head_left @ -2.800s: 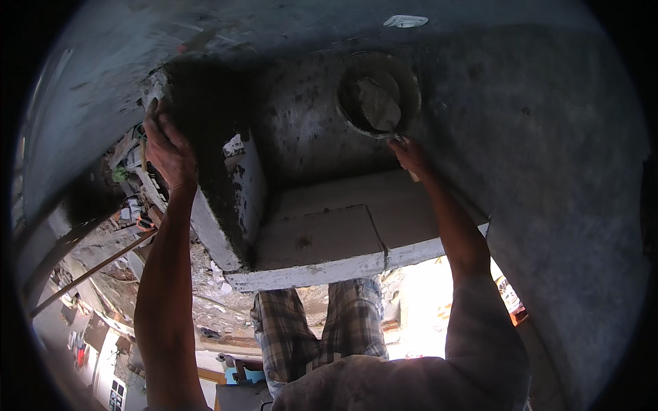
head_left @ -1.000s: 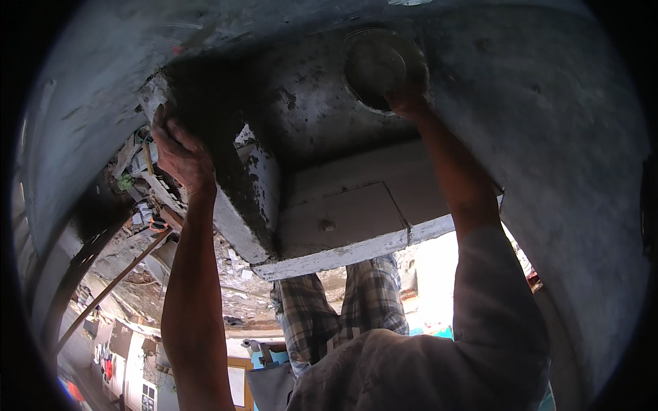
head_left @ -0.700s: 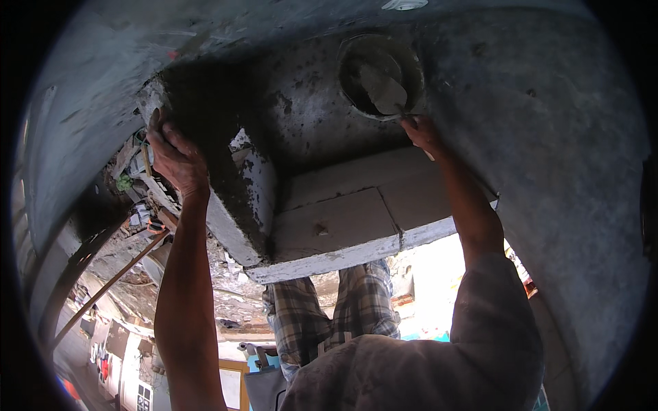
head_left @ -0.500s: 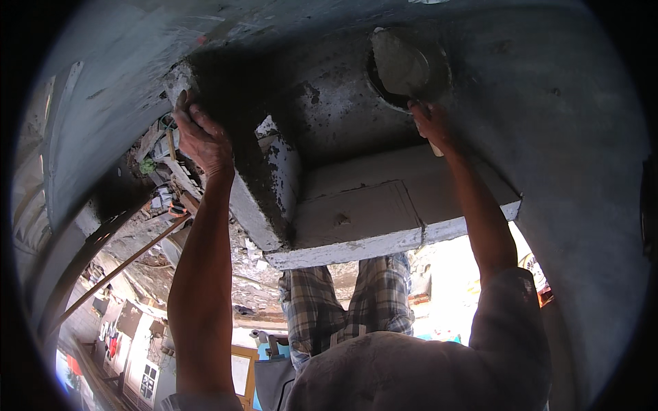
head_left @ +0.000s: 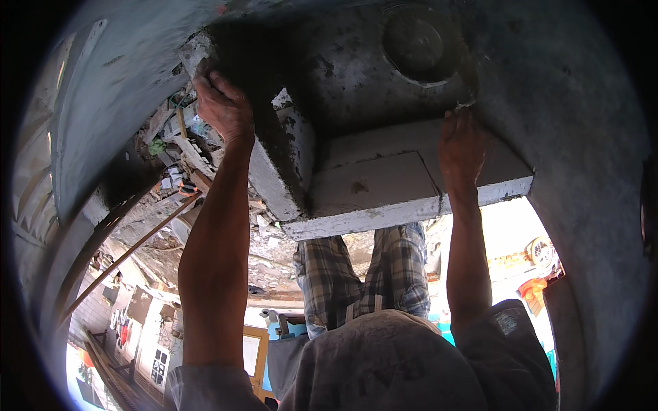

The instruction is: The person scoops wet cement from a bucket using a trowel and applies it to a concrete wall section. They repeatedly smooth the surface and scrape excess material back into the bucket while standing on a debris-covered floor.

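Observation:
My right hand (head_left: pixel 462 147) is closed round a trowel, held over the pale concrete slab (head_left: pixel 373 181). Only a thin bit of the trowel's blade (head_left: pixel 465 106) shows past my fingers; the handle is hidden. Beyond it, in the dark recess, stands a round bowl (head_left: pixel 430 83) with greyish stuff inside. My left hand (head_left: pixel 226 109) is closed at the far end of the rough upright partition (head_left: pixel 273 181), its fingers curled by the whitish chipped corner (head_left: pixel 197 49). Whatever those fingers hold, if anything, is hidden.
Grey plastered walls rise on the left and right (head_left: pixel 569 137). Rubble and broken boards (head_left: pixel 195 154) lie below on the left, with a long wooden pole (head_left: pixel 130 257) slanting across. My legs in checked trousers (head_left: pixel 329 274) stand under the slab's white front edge (head_left: pixel 370 222).
My right hand has drawn the trowel out of the bowl and back over the slab, turning the blade edge-on. The left hand stays at the partition's end. The whole view has shifted slightly.

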The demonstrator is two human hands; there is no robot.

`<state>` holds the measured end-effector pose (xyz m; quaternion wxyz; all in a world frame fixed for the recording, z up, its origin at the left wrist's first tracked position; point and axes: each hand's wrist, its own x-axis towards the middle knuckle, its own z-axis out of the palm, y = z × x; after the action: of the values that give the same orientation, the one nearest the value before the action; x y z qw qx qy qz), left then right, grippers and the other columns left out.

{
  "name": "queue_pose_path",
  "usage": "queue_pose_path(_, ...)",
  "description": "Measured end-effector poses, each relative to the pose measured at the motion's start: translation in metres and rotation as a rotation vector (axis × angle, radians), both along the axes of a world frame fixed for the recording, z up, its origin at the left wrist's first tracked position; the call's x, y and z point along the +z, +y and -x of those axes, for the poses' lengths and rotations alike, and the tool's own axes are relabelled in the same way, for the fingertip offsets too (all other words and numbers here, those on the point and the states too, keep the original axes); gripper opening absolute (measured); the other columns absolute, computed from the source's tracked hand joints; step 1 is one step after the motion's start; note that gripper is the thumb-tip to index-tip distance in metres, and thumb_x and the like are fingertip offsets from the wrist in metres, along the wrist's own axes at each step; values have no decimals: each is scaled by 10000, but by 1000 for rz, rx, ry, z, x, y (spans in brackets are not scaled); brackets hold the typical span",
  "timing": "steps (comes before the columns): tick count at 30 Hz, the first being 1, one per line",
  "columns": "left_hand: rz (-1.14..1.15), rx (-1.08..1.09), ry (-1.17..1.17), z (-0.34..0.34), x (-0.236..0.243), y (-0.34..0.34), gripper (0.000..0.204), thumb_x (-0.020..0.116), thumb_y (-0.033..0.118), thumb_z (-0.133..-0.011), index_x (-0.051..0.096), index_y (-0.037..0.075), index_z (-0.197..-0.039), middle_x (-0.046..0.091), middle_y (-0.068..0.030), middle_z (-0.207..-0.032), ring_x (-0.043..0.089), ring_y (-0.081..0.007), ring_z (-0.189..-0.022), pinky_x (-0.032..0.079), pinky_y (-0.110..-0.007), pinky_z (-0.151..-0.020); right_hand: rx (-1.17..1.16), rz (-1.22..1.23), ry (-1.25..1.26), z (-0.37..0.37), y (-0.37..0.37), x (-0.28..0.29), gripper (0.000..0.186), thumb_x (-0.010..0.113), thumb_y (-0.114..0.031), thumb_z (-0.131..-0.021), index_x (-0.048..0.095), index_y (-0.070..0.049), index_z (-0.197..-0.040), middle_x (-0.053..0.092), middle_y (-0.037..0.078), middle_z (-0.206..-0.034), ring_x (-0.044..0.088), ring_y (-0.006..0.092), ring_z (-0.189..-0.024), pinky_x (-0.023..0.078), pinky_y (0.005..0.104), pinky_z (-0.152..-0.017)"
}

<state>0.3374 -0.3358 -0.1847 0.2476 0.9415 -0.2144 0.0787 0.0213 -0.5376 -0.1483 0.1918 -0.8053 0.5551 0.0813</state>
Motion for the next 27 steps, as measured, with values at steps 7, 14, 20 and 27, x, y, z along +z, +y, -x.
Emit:
queue_pose_path(7, 71, -19, -13, 6, 4, 1, 325, 446, 217, -1040, 560, 25, -1276, 685, -216, -1162, 672, -424, -1033, 525, -484, -866, 219, -632, -121, -39, 125, -15, 380, 517, -352, -1017, 635, -32, -1184, 708, 240, -1008, 696, 412, -936, 559, 478, -802)
queue_pose_path(14, 64, -42, -51, 0, 3, 0, 304, 446, 226, -1041, 568, 38, -1248, 680, -193, -1176, 671, -411, -1058, 533, -468, -884, 853, 43, 141, 5, -51, -71, 346, 553, -349, -979, 651, -64, -1149, 713, 203, -1069, 693, 402, -1004, 551, 508, -839)
queue_pose_path(20, 87, -33, -1, 5, -1, -8, 338, 431, 210, -1055, 557, 40, -1319, 688, -191, -1204, 691, -371, -1061, 549, -450, -907, 827, 48, 548, 24, -191, -189, 361, 546, -326, -989, 669, -71, -1213, 702, 166, -1046, 695, 307, -964, 562, 469, -767)
queue_pose_path(27, 111, -36, -90, -7, -7, 9, 287, 484, 150, -1022, 560, 32, -1273, 666, -255, -1131, 646, -468, -1060, 534, -475, -906, 906, -280, 477, 29, -205, -288, 653, 522, -571, -985, 639, -18, -1313, 644, 225, -1304, 628, 382, -1177, 486, 534, -1002)
